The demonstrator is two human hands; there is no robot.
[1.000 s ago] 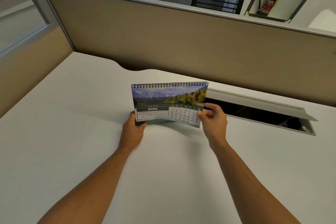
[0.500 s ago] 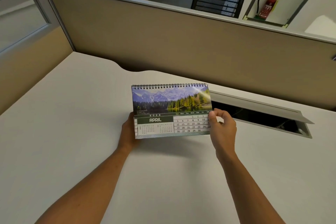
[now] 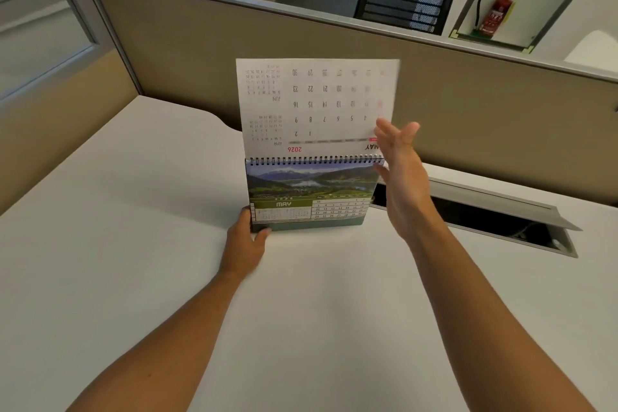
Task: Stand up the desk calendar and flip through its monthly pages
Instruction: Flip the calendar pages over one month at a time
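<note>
On the white desk (image 3: 133,278), near the partition:
Desk calendar (image 3: 309,197): standing upright on its base, spiral binding on top, MAY page with landscape photo facing the person.
Flipped page (image 3: 317,104): raised vertical above the binding, print upside down, blurred at its right side.
Left hand (image 3: 245,242): fingers closed on the calendar's lower left corner.
Right hand (image 3: 403,174): open, fingers spread, at the page's right edge, gripping nothing.
Cable tray (image 3: 485,211): lid open, right of calendar.
</note>
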